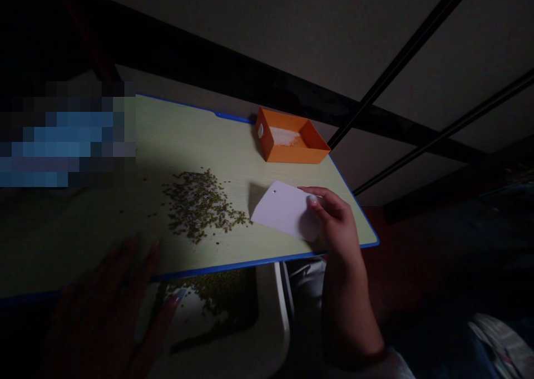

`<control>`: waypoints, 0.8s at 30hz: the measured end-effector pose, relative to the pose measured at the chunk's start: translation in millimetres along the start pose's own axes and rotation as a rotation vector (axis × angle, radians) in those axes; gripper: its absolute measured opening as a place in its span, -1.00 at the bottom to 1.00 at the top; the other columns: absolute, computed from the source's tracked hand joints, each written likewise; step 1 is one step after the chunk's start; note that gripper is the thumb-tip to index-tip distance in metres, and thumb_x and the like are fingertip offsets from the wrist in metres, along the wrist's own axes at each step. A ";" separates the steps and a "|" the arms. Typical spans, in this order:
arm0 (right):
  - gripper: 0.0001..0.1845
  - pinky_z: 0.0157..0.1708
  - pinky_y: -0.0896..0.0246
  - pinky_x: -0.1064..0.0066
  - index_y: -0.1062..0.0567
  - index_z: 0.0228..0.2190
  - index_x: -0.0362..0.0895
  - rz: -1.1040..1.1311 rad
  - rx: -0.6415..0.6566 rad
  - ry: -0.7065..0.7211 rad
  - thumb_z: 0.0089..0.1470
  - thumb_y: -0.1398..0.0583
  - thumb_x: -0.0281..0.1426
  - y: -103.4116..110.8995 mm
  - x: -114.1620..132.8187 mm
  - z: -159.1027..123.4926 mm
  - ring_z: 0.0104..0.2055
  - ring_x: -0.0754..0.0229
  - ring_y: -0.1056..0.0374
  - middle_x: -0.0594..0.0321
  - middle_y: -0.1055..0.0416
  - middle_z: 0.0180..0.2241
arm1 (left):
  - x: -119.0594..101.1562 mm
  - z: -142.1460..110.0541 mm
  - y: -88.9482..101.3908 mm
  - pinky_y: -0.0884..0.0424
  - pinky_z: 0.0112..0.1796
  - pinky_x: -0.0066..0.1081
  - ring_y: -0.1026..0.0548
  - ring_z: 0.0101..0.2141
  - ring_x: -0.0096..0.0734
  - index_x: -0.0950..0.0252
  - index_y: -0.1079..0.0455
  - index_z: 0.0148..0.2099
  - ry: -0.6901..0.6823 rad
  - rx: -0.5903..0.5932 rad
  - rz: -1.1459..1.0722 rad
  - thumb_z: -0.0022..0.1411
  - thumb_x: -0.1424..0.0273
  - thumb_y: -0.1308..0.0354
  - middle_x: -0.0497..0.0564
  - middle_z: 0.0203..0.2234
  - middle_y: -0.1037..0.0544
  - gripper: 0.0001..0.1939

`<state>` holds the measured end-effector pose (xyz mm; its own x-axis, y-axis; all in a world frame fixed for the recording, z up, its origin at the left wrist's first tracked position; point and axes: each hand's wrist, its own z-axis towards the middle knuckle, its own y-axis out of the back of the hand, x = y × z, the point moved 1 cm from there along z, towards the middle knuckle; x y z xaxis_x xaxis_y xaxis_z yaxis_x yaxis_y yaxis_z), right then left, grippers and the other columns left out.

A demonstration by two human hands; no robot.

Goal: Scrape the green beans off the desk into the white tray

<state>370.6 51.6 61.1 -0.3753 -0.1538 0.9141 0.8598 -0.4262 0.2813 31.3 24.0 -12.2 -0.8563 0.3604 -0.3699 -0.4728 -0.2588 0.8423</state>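
Observation:
My right hand [336, 217] grips a flat white scraper [281, 209] with a small hole near one corner, thumb on top. Its far edge stands just beside the right end of a loose pile of small greenish beans [200, 203] on the pale tabletop [237, 145]. In deep shadow at the lower left, my left hand [112, 301] has its fingers spread, fingertips at the table's near edge, and I can make out nothing in it. Below that edge, partly hidden by the table, a white tub [283, 334] holds many more of the beans.
An orange box [296, 153] with pale bits inside stands at the table's back right. Blue trim [233, 265] runs along the table edge. A pixelated patch covers the left side. Panelled doors [292, 28] rise behind, and a shoe [503, 345] shows at lower right.

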 end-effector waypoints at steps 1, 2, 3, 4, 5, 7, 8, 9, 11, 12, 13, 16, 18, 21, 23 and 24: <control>-0.86 -0.07 -0.36 0.17 -0.63 -0.27 0.05 0.000 0.004 -0.001 0.11 -0.25 -0.32 0.6 0.0 -0.7 -0.11 0.11 -0.51 0.30 -0.64 -0.18 | -0.7 -0.1 0.1 -0.15 0.26 0.39 -0.09 0.34 0.05 -0.18 0.20 0.36 0.004 0.003 0.003 0.28 0.07 0.17 -0.12 0.38 0.00 -0.37; -0.86 -0.07 -0.36 0.18 -0.63 -0.27 0.05 0.000 0.008 -0.001 0.12 -0.25 -0.33 0.9 0.1 -1.5 -0.10 0.12 -0.51 0.31 -0.64 -0.18 | -1.2 -0.1 0.1 -0.15 0.26 0.39 -0.08 0.34 0.04 -0.17 0.20 0.36 0.012 0.009 0.007 0.28 0.07 0.18 -0.12 0.38 0.01 -0.37; -0.85 -0.06 -0.35 0.19 -0.63 -0.27 0.06 0.001 0.013 0.000 0.12 -0.25 -0.33 0.9 0.3 -2.3 -0.10 0.13 -0.51 0.32 -0.64 -0.18 | -1.4 -0.1 0.0 -0.15 0.27 0.39 -0.07 0.35 0.03 -0.18 0.21 0.36 0.017 0.014 0.010 0.29 0.08 0.18 -0.13 0.39 0.03 -0.38; -0.85 -0.05 -0.35 0.19 -0.63 -0.27 0.07 0.003 0.018 0.001 0.12 -0.25 -0.34 0.6 0.6 -3.2 -0.10 0.14 -0.51 0.33 -0.64 -0.18 | -1.3 0.1 -0.2 -0.15 0.26 0.40 -0.07 0.35 0.03 -0.19 0.22 0.36 0.016 0.012 0.013 0.29 0.07 0.19 -0.14 0.39 0.04 -0.38; -0.85 -0.03 -0.34 0.20 -0.63 -0.26 0.07 0.005 0.025 0.002 0.13 -0.25 -0.34 0.2 0.9 -4.2 -0.09 0.15 -0.51 0.34 -0.64 -0.18 | -1.0 0.4 -0.4 -0.15 0.25 0.41 -0.07 0.35 0.03 -0.20 0.22 0.36 0.018 0.012 0.016 0.29 0.07 0.19 -0.16 0.39 0.05 -0.38; -0.84 -0.02 -0.34 0.21 -0.63 -0.25 0.09 0.008 0.036 0.006 0.14 -0.24 -0.35 -1.1 1.9 -6.6 -0.09 0.16 -0.51 0.35 -0.64 -0.18 | 0.0 1.3 -1.0 -0.15 0.25 0.42 -0.07 0.34 0.04 -0.21 0.23 0.36 0.013 0.015 0.023 0.29 0.05 0.20 -0.16 0.39 0.05 -0.38; -0.84 -0.02 -0.35 0.21 -0.63 -0.25 0.10 0.010 0.041 0.007 0.14 -0.24 -0.34 -1.8 2.5 -8.0 -0.09 0.17 -0.51 0.35 -0.64 -0.18 | 0.5 1.7 -1.2 -0.15 0.25 0.41 -0.06 0.35 0.04 -0.20 0.22 0.36 0.019 0.024 0.025 0.28 0.05 0.20 -0.15 0.39 0.05 -0.38; -0.83 -0.02 -0.35 0.21 -0.64 -0.25 0.10 0.011 0.044 0.009 0.15 -0.24 -0.34 -2.7 3.2 -9.5 -0.09 0.17 -0.51 0.36 -0.64 -0.18 | 0.6 2.1 -1.2 -0.15 0.25 0.41 -0.06 0.35 0.04 -0.19 0.22 0.36 0.013 0.020 0.025 0.28 0.05 0.20 -0.14 0.39 0.05 -0.38; -0.83 -0.02 -0.36 0.21 -0.64 -0.24 0.11 0.012 0.045 0.012 0.15 -0.24 -0.34 -4.5 4.8 -12.6 -0.09 0.17 -0.51 0.36 -0.64 -0.17 | 0.3 2.4 -0.5 -0.15 0.25 0.39 -0.06 0.35 0.04 -0.17 0.20 0.36 0.019 0.022 0.025 0.28 0.05 0.20 -0.11 0.39 0.04 -0.38; -0.83 -0.02 -0.36 0.21 -0.64 -0.25 0.11 0.012 0.044 0.014 0.15 -0.24 -0.34 -5.5 5.6 -14.0 -0.09 0.17 -0.51 0.35 -0.64 -0.17 | 0.0 2.3 0.1 -0.15 0.26 0.38 -0.06 0.35 0.03 -0.17 0.20 0.36 0.021 0.020 0.024 0.29 0.06 0.19 -0.11 0.39 0.04 -0.38; -0.84 -0.02 -0.36 0.21 -0.64 -0.25 0.11 0.011 0.042 0.017 0.16 -0.24 -0.34 -6.6 6.4 -15.3 -0.08 0.16 -0.51 0.35 -0.64 -0.17 | -0.2 2.1 0.7 -0.14 0.26 0.37 -0.07 0.35 0.02 -0.17 0.20 0.36 0.021 0.018 0.022 0.29 0.06 0.18 -0.11 0.39 0.04 -0.38; -0.83 0.00 -0.36 0.21 -0.64 -0.25 0.11 0.005 0.029 0.022 0.16 -0.23 -0.35 -9.3 7.9 -17.3 -0.07 0.17 -0.51 0.36 -0.64 -0.16 | -0.2 0.9 2.2 -0.15 0.26 0.37 -0.09 0.34 0.02 -0.17 0.19 0.36 0.003 0.002 0.014 0.30 0.08 0.18 -0.11 0.38 0.01 -0.39; -0.83 0.00 -0.35 0.22 -0.64 -0.25 0.11 0.001 0.019 0.018 0.16 -0.23 -0.35 -9.6 7.7 -17.6 -0.06 0.17 -0.51 0.36 -0.64 -0.16 | 0.3 0.4 2.4 -0.16 0.24 0.38 -0.09 0.34 0.05 -0.16 0.20 0.36 -0.006 -0.006 0.013 0.30 0.08 0.18 -0.09 0.38 0.01 -0.39; -0.84 -0.01 -0.35 0.21 -0.64 -0.24 0.10 -0.001 0.003 0.004 0.16 -0.24 -0.33 -6.7 5.6 -17.7 -0.07 0.16 -0.51 0.34 -0.63 -0.15 | 0.2 0.7 2.3 -0.17 0.24 0.38 -0.09 0.34 0.06 -0.16 0.21 0.37 -0.008 -0.002 0.020 0.29 0.06 0.19 -0.08 0.38 0.00 -0.37; -0.85 -0.01 -0.34 0.19 -0.63 -0.24 0.08 -0.004 -0.012 -0.005 0.16 -0.25 -0.32 -3.9 3.7 -18.2 -0.07 0.14 -0.51 0.31 -0.63 -0.15 | -0.9 1.2 2.3 -0.16 0.24 0.39 -0.10 0.33 0.07 -0.15 0.21 0.37 0.000 0.008 0.034 0.30 0.06 0.19 -0.06 0.38 0.00 -0.38; -0.85 -0.01 -0.34 0.18 -0.63 -0.24 0.07 -0.006 -0.020 -0.008 0.16 -0.25 -0.31 -2.9 2.8 -18.5 -0.07 0.13 -0.51 0.30 -0.63 -0.15 | -1.7 1.4 2.4 -0.16 0.24 0.39 -0.10 0.34 0.07 -0.14 0.21 0.37 0.005 0.011 0.042 0.30 0.07 0.19 -0.05 0.38 0.00 -0.38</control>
<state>360.7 36.0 57.4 -0.3775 -0.1436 0.9148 0.8502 -0.4452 0.2809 31.9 24.0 -9.0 -0.8766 0.3446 -0.3360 -0.4338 -0.2636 0.8616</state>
